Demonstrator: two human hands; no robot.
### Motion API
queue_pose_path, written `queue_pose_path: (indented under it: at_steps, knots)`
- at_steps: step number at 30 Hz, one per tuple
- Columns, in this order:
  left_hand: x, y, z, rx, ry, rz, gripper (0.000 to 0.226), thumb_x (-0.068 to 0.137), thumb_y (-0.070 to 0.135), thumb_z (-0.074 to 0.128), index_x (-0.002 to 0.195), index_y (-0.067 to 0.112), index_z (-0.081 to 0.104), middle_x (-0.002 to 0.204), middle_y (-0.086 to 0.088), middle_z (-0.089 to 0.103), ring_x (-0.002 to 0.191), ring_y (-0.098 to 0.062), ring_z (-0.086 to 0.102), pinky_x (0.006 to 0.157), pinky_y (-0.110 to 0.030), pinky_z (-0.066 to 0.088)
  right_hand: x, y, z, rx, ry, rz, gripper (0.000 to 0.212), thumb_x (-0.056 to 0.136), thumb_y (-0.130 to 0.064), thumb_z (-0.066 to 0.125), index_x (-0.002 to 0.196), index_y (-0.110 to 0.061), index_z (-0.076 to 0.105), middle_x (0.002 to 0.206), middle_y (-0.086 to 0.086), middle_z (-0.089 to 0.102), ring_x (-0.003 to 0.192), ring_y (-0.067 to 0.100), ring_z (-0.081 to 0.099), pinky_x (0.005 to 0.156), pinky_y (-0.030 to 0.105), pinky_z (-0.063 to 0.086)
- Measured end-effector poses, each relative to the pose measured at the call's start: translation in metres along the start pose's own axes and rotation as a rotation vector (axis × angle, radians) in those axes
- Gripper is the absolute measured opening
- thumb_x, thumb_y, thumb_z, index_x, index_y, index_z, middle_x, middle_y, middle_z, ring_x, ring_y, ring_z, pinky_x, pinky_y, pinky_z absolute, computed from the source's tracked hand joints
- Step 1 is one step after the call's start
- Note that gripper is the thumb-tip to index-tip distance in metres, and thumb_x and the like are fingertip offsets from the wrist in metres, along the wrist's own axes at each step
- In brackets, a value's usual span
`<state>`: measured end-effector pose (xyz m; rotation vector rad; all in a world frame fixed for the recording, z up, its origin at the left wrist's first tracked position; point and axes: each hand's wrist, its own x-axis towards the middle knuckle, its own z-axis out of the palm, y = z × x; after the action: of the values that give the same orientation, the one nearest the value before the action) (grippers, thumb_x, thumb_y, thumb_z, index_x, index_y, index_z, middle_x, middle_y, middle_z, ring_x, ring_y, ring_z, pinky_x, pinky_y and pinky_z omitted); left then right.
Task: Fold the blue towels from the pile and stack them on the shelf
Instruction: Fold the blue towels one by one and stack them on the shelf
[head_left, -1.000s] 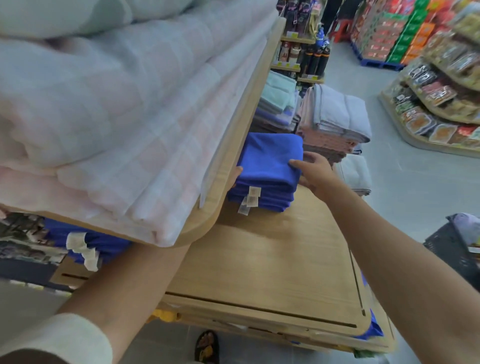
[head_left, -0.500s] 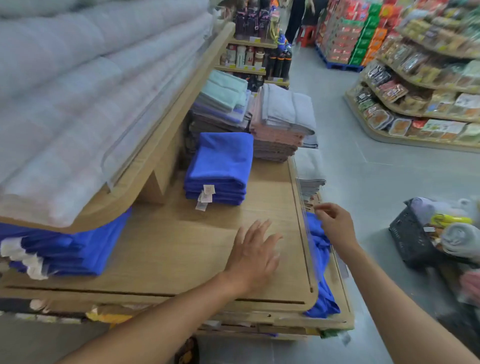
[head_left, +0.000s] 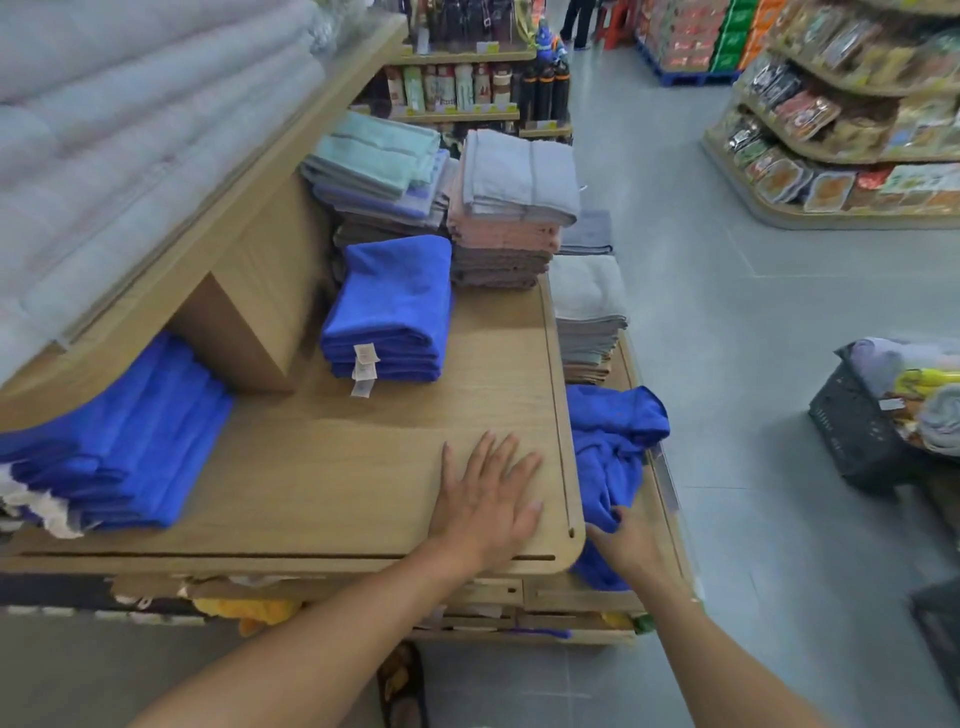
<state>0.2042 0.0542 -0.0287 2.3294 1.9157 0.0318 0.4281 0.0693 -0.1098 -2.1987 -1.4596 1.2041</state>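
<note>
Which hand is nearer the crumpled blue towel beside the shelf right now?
Right. The right hand grips the crumpled blue towel at its near end; the left hand lies flat on the wooden shelf, left of the towel, not touching it.

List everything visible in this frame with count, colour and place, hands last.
folded blue towels: one stack, blue, middle of the wooden shelf
second blue stack: one, blue, shelf's left end, under the upper tier
loose blue towels: one heap, blue, lower ledge right of the shelf
teal-lavender towels: one stack, back of shelf, left
grey-pink-brown towels: one stack, back of shelf, right
grey towels: one stack, grey, lower ledge behind the heap
pale bedding: several folds, whitish, upper tier
basket: one, dark, floor at right
left hand: flat on the shelf
right hand: grips the loose blue towels
</note>
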Motion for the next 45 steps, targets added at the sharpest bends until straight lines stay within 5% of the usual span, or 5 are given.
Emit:
queue_pose_path:
  at_steps: [6, 25, 28, 39, 45]
  knots:
    - [0.000, 0.000, 0.001, -0.015, 0.057, 0.000, 0.061, 0.096, 0.066, 0.018, 0.154, 0.046, 0.016, 0.168, 0.009, 0.012, 0.156, -0.018, 0.002, 0.119, -0.065, -0.003, -0.002, -0.027, -0.048, -0.199, 0.252, -0.291, 0.027, 0.095, -0.044, 0.063, 0.080, -0.026, 0.075, 0.076, -0.010, 0.068, 0.075, 0.015, 0.064, 0.064, 0.033, 0.050]
    - [0.030, 0.031, -0.070, -0.789, 0.188, -0.044, 0.098, 0.069, 0.072, 0.066, 0.152, 0.036, 0.029, 0.155, 0.017, 0.039, 0.142, -0.009, 0.037, 0.114, -0.030, 0.036, -0.154, -0.266, -0.243, 0.835, -0.032, -0.781, 0.011, 0.099, -0.006, 0.061, 0.089, -0.011, 0.062, 0.074, 0.001, 0.065, 0.062, 0.010, 0.064, 0.055, 0.023, 0.052]
    - [0.033, 0.043, -0.110, -1.146, 0.260, 0.065, 0.082, 0.069, 0.063, 0.078, 0.139, 0.053, 0.037, 0.135, 0.044, 0.044, 0.129, 0.009, 0.046, 0.099, -0.014, 0.044, -0.188, -0.290, -0.263, 0.921, -0.049, -0.875, 0.012, 0.101, -0.005, 0.058, 0.091, -0.011, 0.060, 0.074, 0.000, 0.065, 0.062, 0.010, 0.065, 0.055, 0.023, 0.053]
    - [0.030, 0.024, -0.307, -1.392, 0.481, 0.381, 0.021, 0.101, 0.011, 0.060, 0.116, -0.005, 0.061, 0.108, -0.013, 0.068, 0.098, -0.021, 0.062, 0.086, -0.035, 0.049, -0.266, -0.342, -0.327, 0.948, -0.123, -1.073, 0.012, 0.103, -0.007, 0.054, 0.093, -0.010, 0.061, 0.076, 0.003, 0.069, 0.068, 0.014, 0.069, 0.060, 0.026, 0.055]
    - [0.026, -0.007, -0.401, -1.711, 0.250, 0.366, 0.018, 0.100, 0.024, 0.057, 0.101, 0.012, 0.071, 0.096, -0.007, 0.072, 0.086, -0.021, 0.069, 0.074, -0.030, 0.052, -0.270, -0.364, -0.369, 0.777, 0.186, -1.005, 0.010, 0.103, -0.013, 0.055, 0.096, -0.018, 0.059, 0.091, 0.004, 0.062, 0.079, 0.017, 0.061, 0.069, 0.034, 0.050]
